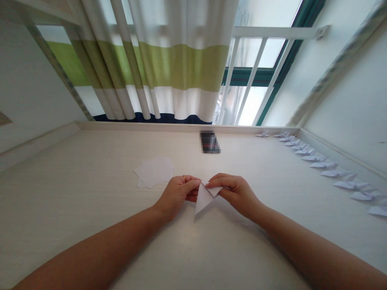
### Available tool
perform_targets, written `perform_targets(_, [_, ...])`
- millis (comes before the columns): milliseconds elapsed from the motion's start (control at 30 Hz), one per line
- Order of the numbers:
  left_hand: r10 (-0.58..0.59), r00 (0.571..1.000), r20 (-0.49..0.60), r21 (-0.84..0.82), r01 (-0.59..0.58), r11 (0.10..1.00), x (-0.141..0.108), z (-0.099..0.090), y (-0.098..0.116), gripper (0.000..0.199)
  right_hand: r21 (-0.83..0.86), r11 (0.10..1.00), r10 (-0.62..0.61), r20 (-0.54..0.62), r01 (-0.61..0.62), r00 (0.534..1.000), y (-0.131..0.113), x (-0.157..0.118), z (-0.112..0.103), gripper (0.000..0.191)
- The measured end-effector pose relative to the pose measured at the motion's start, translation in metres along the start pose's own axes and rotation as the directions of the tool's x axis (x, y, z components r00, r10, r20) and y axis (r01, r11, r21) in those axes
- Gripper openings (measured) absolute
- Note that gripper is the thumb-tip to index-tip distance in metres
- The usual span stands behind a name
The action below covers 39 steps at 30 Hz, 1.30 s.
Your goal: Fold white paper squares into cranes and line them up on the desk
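A folded white paper [204, 199] is held between both hands near the middle of the view, one point hanging downward. My left hand [178, 195], with a ring on one finger, pinches its upper left corner between thumb and fingers. On the other side, my right hand [237, 192] grips the upper right part, where a flap lies folded over. Beyond my left hand, a few loose white sheets [155, 171] overlap on the pale tabletop [90, 193].
A dark, pixelated object [209, 142] lies near the table's back edge. Several folded white paper figures [323, 165] form a row along the right edge. Raised ledges border the table at back and sides; a curtain [181, 64] and white railing [252, 76] stand behind.
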<state>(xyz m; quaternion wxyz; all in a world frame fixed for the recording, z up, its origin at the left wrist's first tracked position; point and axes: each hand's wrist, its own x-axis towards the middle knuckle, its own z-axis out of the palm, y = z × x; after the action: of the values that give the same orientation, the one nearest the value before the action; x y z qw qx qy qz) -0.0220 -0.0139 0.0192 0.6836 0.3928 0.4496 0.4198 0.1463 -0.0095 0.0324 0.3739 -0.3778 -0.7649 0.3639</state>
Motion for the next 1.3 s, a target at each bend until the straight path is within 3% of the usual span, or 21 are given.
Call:
perform_targets(233, [0.002, 0.998, 0.066, -0.036, 0.0, 0.999, 0.0, -0.002, 0.001, 0.019, -0.088, 0.992, -0.087, 0.004, 0.087, 0.996, 0.0, 0.0, -0.001, 0.027])
perform_targets(367, [-0.007, 0.999, 0.044, 0.004, 0.007, 1.0, 0.002, -0.003, 0.0, 0.02, -0.188, 0.967, -0.164, 0.066, 0.174, 0.984, -0.001, -0.002, -0.002, 0.032])
perform_targets(467, [0.003, 1.0, 0.014, 0.023, -0.003, 1.0, 0.002, -0.003, 0.001, 0.021, -0.156, 0.969, -0.171, 0.13, 0.19, 0.977, -0.005, -0.002, -0.004, 0.035])
perform_targets(600, [0.095, 0.994, -0.047, 0.115, -0.089, 0.989, 0.0, -0.003, 0.003, 0.022, 0.047, 0.999, -0.03, 0.223, 0.021, 0.974, -0.009, 0.0, -0.008, 0.031])
perform_targets(700, [0.19, 0.981, -0.032, 0.236, -0.177, 0.955, -0.003, -0.003, 0.002, 0.024, 0.161, 0.967, 0.165, 0.192, -0.197, 0.967, -0.007, 0.003, -0.008, 0.026])
perform_targets(833, [0.241, 0.97, 0.019, 0.361, -0.231, 0.903, -0.004, -0.002, -0.002, 0.024, 0.192, 0.89, 0.37, 0.229, -0.414, 0.9, 0.0, 0.005, -0.004, 0.027])
perform_targets(967, [0.209, 0.978, 0.011, 0.357, -0.199, 0.913, -0.004, -0.002, -0.003, 0.023, 0.21, 0.864, 0.412, 0.225, -0.457, 0.883, 0.002, 0.005, 0.0, 0.022])
perform_targets(1300, [0.031, 0.999, 0.031, 0.142, -0.035, 0.989, -0.001, 0.0, -0.004, 0.026, 0.281, 0.797, 0.519, 0.133, -0.534, 0.844, -0.007, 0.004, 0.006, 0.016])
